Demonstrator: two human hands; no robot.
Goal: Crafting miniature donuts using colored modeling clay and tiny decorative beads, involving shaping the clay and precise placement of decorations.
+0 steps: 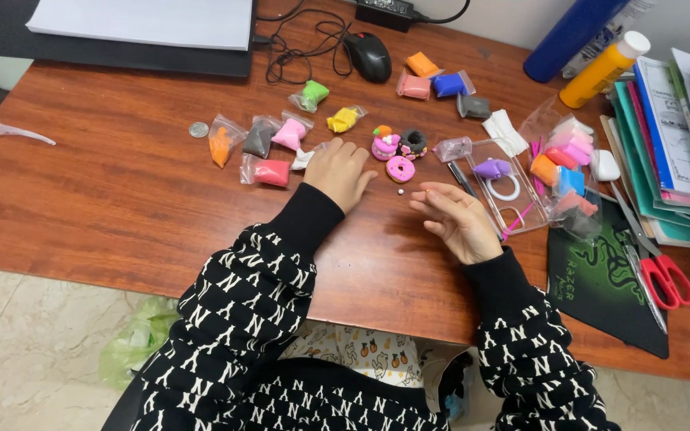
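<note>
Patterned black-and-white sleeves come up from the bottom edge, nearest the lens, and end in two bare hands resting on the brown wooden desk (121, 199). Left hand (343, 172) lies palm down with its fingers loosely curled, gripping nothing that I can see, its knuckles just beside a white scrap and a red clay packet (270, 172) on its outer side. Right hand (457, 217) lies on its edge, palm turned inward, fingers lightly bent and apart from one another; a speck of orange seems to sit at its fingertips, though it is too small to be sure it is pinched.

Between the two hands, slightly ahead of both, lies a tiny white clay ball (399, 191), free on the wood and touching neither hand. It is round, so it has no long axis to speak of. It lies just off the left hand's fingertips and a little further from the right hand's fingertips, so the left is marginally nearer.

Just beyond the ball sits a pink clay donut (400, 168), and beyond that a pink cake figure (383, 144) and a dark donut (413, 144). Past the right hand's fingers lies a clear plastic tray (521, 209) holding a purple piece and a white ring
</note>
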